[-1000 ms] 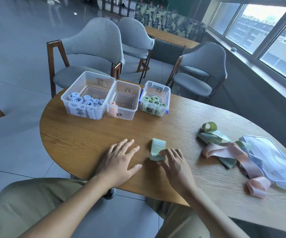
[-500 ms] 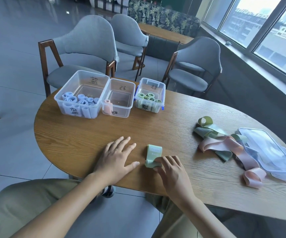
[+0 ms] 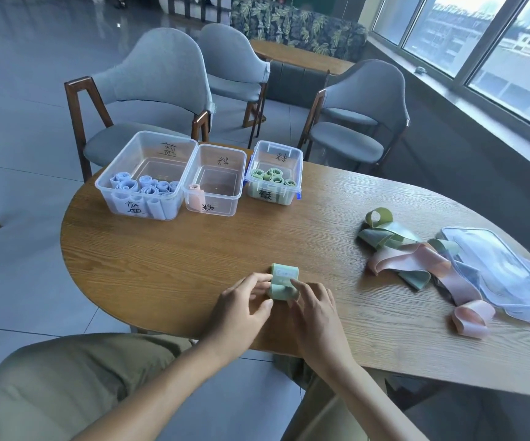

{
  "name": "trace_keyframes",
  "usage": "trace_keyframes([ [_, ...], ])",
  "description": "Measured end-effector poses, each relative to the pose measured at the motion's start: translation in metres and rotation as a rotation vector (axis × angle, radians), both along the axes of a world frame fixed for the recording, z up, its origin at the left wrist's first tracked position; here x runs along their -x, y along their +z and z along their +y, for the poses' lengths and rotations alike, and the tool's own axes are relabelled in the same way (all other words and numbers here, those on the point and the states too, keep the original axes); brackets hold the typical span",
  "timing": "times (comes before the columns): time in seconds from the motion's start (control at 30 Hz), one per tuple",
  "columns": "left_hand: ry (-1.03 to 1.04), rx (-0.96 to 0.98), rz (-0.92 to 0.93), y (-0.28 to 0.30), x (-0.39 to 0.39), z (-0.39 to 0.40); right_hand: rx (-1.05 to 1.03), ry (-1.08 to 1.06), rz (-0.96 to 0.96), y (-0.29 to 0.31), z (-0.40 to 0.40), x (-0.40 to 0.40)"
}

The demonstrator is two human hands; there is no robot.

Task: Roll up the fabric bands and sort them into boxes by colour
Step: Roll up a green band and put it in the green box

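Currently both hands, left hand (image 3: 241, 308) and right hand (image 3: 316, 310), pinch the green band (image 3: 284, 281) at the near worktop (image 3: 168, 265) edge (rolling nearly complete); the next move likely requires carrying it to the far green box (image 3: 274, 178).

The right hand (image 3: 316, 310) is covering the near side of the green band (image 3: 284, 281), and the left hand (image 3: 241, 308) is hiding its left end. The small words on the band's label are looking too blurry to read. On the right, the clear bag (image 3: 512, 275) is running off the picture's edge. It is lying over part of the band pile (image 3: 416, 259).
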State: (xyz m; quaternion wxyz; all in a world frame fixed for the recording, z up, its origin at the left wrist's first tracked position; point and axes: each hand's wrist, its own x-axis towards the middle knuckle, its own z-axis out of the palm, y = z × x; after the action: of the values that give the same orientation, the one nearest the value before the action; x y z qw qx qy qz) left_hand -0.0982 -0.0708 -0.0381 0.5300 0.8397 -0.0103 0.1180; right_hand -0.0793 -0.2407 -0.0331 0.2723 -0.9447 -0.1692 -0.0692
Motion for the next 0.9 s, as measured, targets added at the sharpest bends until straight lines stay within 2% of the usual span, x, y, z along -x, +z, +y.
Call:
trace_keyframes([
  [0.2,0.051,0.114,0.09,0.001,0.004,-0.008,-0.527,-0.161,0.29,0.012,0.004,0.003],
  [0.27,0.063,0.195,0.123,0.003,0.006,-0.011,-0.63,-0.185,0.332,0.012,0.005,0.005],
  [0.47,0.141,0.46,0.222,0.007,0.008,-0.019,-0.717,-0.187,0.388,0.009,0.009,0.011],
  [0.9,0.115,0.567,0.243,0.014,0.014,-0.028,-0.855,-0.122,0.465,0.011,0.013,0.023],
])
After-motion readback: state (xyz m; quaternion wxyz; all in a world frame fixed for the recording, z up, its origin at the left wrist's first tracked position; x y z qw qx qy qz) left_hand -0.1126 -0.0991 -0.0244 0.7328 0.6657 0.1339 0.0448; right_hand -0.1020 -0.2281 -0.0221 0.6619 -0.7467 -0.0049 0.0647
